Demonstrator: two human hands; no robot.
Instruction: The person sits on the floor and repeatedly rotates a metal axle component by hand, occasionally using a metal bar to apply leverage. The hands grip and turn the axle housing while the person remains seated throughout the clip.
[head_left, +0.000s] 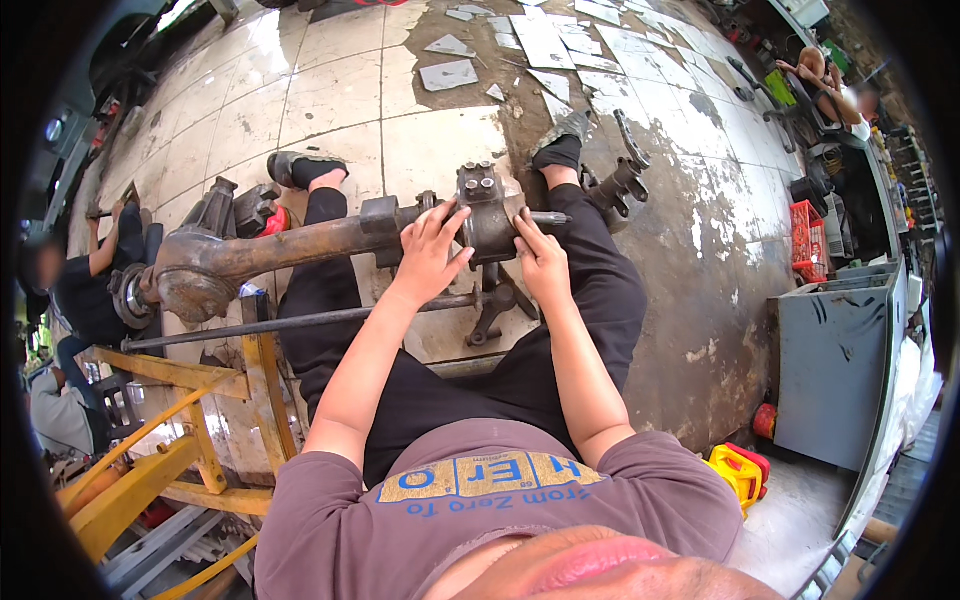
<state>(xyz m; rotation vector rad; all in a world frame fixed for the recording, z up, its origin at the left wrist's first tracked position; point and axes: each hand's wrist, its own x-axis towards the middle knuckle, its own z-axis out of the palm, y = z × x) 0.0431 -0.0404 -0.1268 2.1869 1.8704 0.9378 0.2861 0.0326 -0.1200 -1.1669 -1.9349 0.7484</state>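
A heavy, greasy vehicle axle (290, 250) lies across in front of me, its round differential bulge at the left. At its right end is a metal knuckle housing (490, 205) with bolts on top and a short shaft (550, 218) sticking out. My left hand (432, 250) lies on the housing's left side, fingers spread. On the right side, my right hand (543, 262) grips the housing's edge with fingertips against the metal, partly curled. Below the hands runs a long thin rod (300, 322), ending near a forked metal arm (490, 315).
A yellow metal frame (262, 385) stands at the lower left. Another metal part (620, 185) sits beside my right foot. Broken tiles (450, 75) lie ahead. At right are a grey cabinet (835, 370), a red crate (806, 240) and a seated person. Other people are at left.
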